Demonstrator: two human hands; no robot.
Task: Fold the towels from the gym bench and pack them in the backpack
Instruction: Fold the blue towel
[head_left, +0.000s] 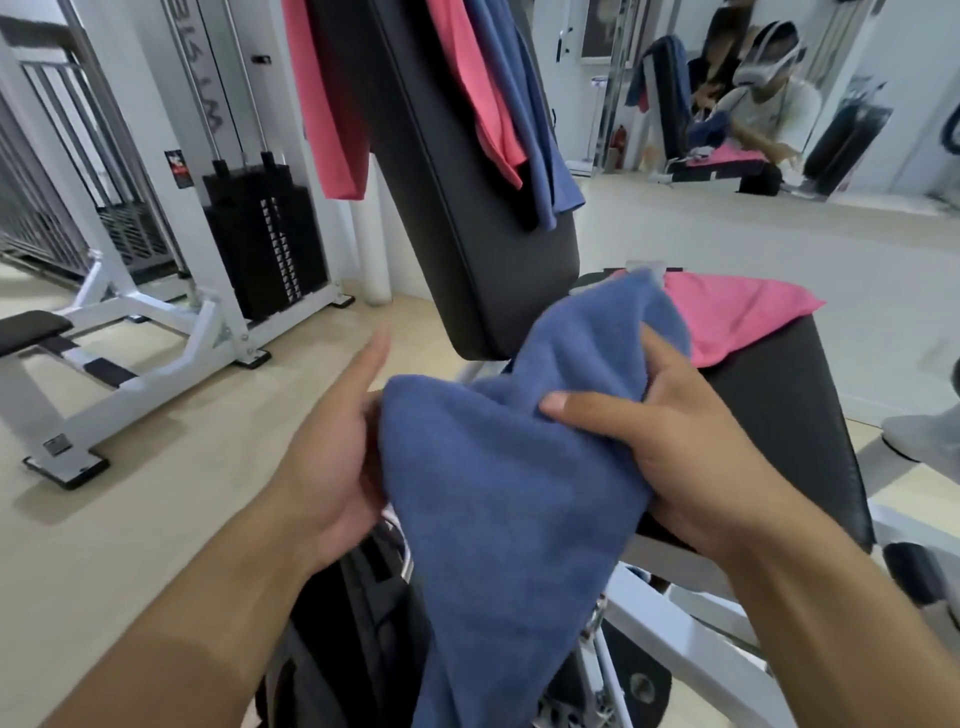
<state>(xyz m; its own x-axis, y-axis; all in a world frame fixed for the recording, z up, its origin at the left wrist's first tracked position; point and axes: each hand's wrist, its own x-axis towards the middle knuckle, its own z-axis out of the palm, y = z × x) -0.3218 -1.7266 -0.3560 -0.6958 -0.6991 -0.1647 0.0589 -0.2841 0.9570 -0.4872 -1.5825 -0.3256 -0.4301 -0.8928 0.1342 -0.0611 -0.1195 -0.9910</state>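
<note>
My right hand pinches the blue towel, thumb curled over its top.

My left hand grips the opposite edge, forefinger sticking out, keeping it spread for folding; the backpack waits below my left hand, the pink towel beyond my right.

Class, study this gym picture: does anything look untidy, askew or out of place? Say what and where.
Nothing is damaged or spilled. The untidy parts are the towels: a pink towel lies rumpled across the bench seat, and pink and blue towels hang unevenly over the backrest. The blue towel held in both hands is bunched, not folded.
</note>
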